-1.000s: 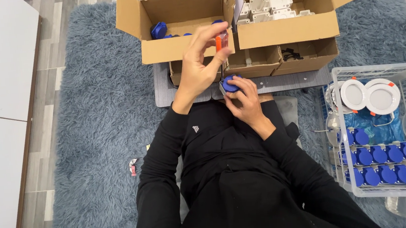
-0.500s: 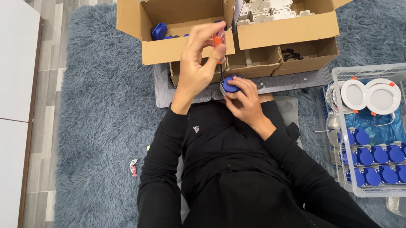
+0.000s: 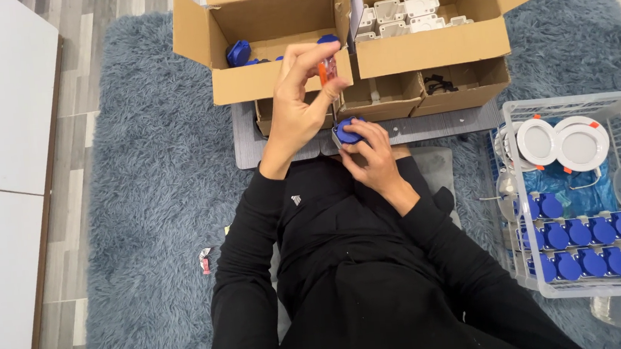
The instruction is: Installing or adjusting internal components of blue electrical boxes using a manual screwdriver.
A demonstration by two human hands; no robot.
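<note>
— What had changed with the hands since the moment before?

— Hardly anything. The left hand stayed raised, fingers pinched on an orange-handled screwdriver held upright, its tip down at the blue cap. The right hand kept its curled hold on that cap, just in front of the grey board.

— Was there room to move?

— Little ahead: small open boxes stood on the board, touching the big ones behind. The fluffy blue rug lay open to the left.

— And the containers?

— The left cardboard box held a few blue pieces, the right cardboard box white housings. At the right, a clear wire-sided crate held rows of blue caps and two white round fittings
</note>
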